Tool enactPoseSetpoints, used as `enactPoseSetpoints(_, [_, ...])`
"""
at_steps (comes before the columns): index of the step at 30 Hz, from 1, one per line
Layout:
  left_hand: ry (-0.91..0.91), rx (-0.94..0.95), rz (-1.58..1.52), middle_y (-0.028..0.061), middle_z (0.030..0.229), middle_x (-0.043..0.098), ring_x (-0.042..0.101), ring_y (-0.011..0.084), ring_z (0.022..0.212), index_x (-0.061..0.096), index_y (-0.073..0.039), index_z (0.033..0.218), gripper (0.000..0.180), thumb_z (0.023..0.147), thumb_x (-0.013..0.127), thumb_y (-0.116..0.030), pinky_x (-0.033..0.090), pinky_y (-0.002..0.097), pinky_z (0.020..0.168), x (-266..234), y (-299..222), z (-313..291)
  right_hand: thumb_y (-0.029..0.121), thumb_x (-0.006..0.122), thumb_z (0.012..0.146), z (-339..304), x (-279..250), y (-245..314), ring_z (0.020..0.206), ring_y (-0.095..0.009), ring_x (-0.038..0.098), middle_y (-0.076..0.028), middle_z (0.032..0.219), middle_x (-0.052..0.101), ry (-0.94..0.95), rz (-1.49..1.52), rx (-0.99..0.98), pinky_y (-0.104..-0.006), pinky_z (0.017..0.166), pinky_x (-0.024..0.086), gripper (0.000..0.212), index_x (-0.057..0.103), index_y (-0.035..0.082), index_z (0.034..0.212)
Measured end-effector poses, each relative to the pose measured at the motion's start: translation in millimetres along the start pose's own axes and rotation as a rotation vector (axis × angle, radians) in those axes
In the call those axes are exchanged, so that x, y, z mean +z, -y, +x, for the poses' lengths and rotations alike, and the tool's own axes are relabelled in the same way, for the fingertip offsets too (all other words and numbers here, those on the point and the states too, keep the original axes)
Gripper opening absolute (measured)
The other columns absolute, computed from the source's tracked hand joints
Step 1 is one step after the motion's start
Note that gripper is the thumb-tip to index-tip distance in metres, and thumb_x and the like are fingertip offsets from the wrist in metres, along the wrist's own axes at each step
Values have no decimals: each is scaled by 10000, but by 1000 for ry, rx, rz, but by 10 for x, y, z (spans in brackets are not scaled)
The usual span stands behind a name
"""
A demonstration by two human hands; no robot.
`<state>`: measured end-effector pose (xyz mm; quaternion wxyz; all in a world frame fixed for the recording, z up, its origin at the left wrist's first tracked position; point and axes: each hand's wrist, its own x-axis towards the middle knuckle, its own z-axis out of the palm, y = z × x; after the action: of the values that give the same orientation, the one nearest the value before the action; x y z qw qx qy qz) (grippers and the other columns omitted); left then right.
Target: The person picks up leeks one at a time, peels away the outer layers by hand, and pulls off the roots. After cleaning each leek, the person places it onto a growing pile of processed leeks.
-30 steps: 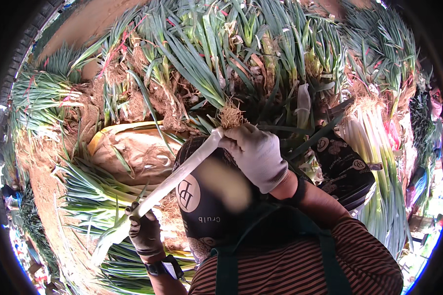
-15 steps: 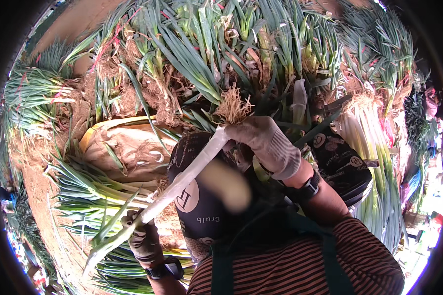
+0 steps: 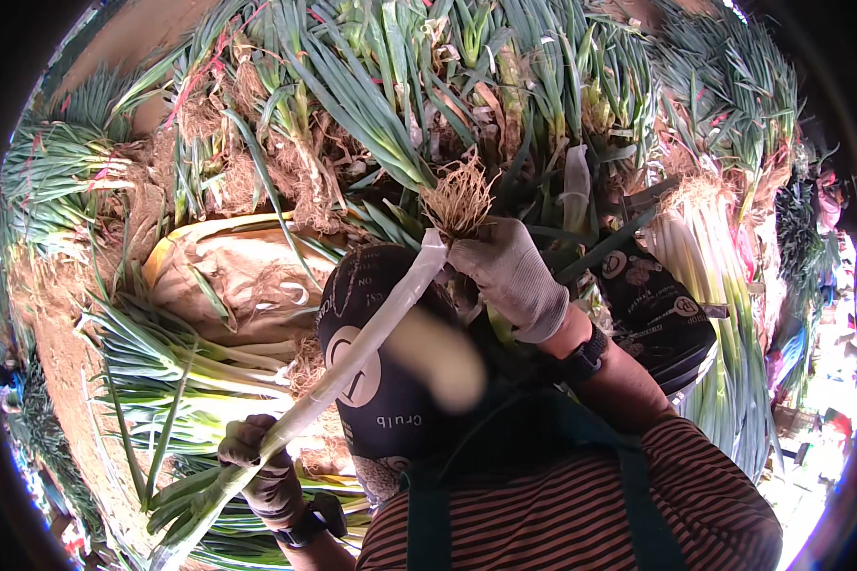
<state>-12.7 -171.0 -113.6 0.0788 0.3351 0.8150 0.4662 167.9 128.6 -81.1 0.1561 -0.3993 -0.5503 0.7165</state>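
Observation:
A long green onion (image 3: 343, 369) slants across my lap, its pale stalk running down to green leaves at the lower left. Its bushy root tuft (image 3: 459, 195) sticks up beside my right hand. That right hand (image 3: 507, 276), in a light knitted glove, is closed at the root end, fingers pinched against the stalk. My left hand (image 3: 265, 471), in a darker-looking glove, wraps round the stalk where the leaves begin. At the root end the pale outer layer ends in a squared edge; whether it is loose there I cannot tell.
Bundles of green onions (image 3: 543, 76) line the far side. Others lie at the left (image 3: 190, 371), and a pale-stemmed bundle (image 3: 714, 257) stands at the right. A yellow-edged sack (image 3: 229, 276) lies left of my dark, printed knee covering (image 3: 371, 333). A pale blur hides part of my lap.
My left hand has moved slightly left, and the leaves have spread and swung lower. The root tuft has shifted a little up and right. Both hands keep hold of the green onion.

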Motion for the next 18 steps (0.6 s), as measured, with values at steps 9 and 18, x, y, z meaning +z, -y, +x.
enactPoseSetpoints(9, [-79,-129,-9,17,960,507,507,134,932,512,-77,965,177,868,655,-38,428,254,895,151,13,-118,71,575,869,17,9,-104,519,-86,549,-21,658,601,-70,199,-47,-244,473,456,125,648,-27,897])
enactPoseSetpoints(18, [-15,-535,-778,79,1127,658,598,151,1025,611,12,1174,251,968,596,-129,456,259,967,241,618,-176,110,593,804,562,-417,-808,616,-291,640,-91,678,640,-294,-1242,-789,-397,580,515,88,659,67,844])
